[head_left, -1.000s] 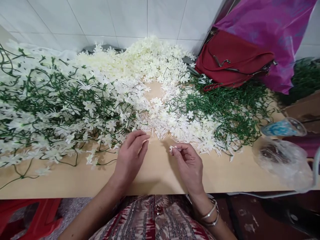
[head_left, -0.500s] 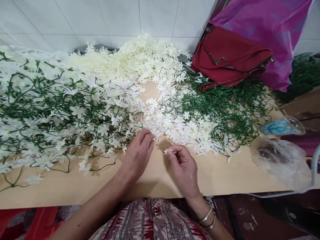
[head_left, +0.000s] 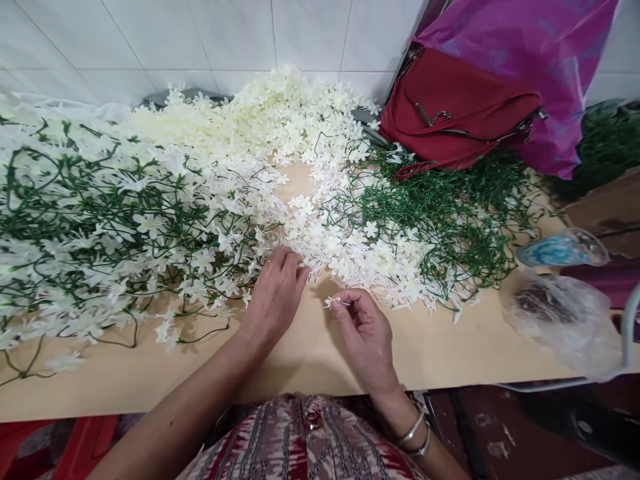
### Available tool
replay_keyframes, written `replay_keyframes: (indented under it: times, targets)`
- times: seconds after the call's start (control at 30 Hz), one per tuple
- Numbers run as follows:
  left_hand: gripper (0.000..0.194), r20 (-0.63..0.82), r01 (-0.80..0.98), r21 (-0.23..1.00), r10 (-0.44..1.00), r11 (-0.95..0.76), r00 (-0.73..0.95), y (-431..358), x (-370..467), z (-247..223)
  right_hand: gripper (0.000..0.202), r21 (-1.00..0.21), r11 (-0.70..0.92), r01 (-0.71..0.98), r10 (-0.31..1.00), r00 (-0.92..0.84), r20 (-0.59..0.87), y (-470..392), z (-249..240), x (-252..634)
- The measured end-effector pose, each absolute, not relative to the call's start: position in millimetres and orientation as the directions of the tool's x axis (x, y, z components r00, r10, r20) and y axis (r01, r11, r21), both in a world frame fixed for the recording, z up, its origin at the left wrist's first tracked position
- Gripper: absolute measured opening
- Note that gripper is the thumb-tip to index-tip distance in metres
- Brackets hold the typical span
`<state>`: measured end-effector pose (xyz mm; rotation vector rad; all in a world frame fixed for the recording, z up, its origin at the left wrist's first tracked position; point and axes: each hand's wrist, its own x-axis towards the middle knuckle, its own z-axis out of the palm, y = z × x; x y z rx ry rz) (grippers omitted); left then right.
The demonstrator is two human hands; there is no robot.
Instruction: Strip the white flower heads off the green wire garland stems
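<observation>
My right hand [head_left: 365, 333] is closed, pinching a small white artificial flower piece [head_left: 330, 302] between thumb and forefinger above the bare table. My left hand [head_left: 280, 287] reaches to the edge of the loose white stamen pieces [head_left: 320, 257], its fingers bent together; what they hold, if anything, is hidden. White flowers on green stems [head_left: 165, 227] lie in a large heap to the left of that hand. Beyond both hands spreads a pile of cream blossoms [head_left: 295, 107]. Bare green stems [head_left: 435, 207] lie tangled to the right.
A red handbag [head_left: 455, 107] and a purple plastic bag [head_left: 530, 40] rest at the back right against the tiled wall [head_left: 240, 33]. A plastic cup with blue markings [head_left: 560, 250] lies on its side near a clear plastic bag [head_left: 575, 327] on the table [head_left: 450, 353].
My left hand has shifted very slightly forward at the flower pieces. The right hand keeps its pinch on the small white flower piece. The whole view has moved a little.
</observation>
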<state>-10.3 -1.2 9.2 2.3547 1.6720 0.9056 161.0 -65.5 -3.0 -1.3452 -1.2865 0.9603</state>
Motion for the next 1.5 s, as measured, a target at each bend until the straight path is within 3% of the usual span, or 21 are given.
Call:
replay_keyframes:
  times: [0.17, 0.37, 0.5, 0.7, 0.87, 1.23, 1.5]
  targets:
    - [0.009, 0.363, 0.748, 0.507, 0.894, -0.427, 0.264, -9, -15, 14, 0.006, -0.972, 0.087, 0.218, 0.987, 0.11, 0.113, -65, -3, 160]
    - [0.007, 0.217, 0.666, 0.664, 0.94, -0.34, 0.263, -23, -28, 22, 0.006, -0.964, 0.088, 0.25, 0.987, 0.108, 0.118, -67, -5, 160]
    - [0.005, 0.242, 0.635, 0.703, 0.947, -0.321, 0.21, -23, -29, 27, 0.008, -0.965, 0.089, 0.248, 0.988, 0.104, 0.118, -66, -5, 159]
    - [0.005, 0.396, 0.648, 0.62, 0.89, -0.442, 0.227, -15, -17, 37, 0.006, -0.956, 0.107, 0.273, 0.987, 0.085, 0.135, -64, -4, 157]
    - [0.013, 0.417, 0.671, 0.546, 0.857, -0.502, 0.302, 3, -1, 48, 0.01, -0.952, 0.091, 0.292, 0.989, 0.087, 0.121, -65, -2, 156]
    - [0.026, 0.207, 0.934, 0.29, 0.967, -0.207, 0.149, 104, 45, 64, 0.011, -0.95, 0.133, 0.283, 0.986, 0.058, 0.156, -63, -5, 156]
    - [0.026, 0.205, 0.94, 0.285, 0.97, -0.189, 0.133, 112, 41, 64, 0.013, -0.954, 0.121, 0.276, 0.988, 0.064, 0.143, -63, -2, 157]
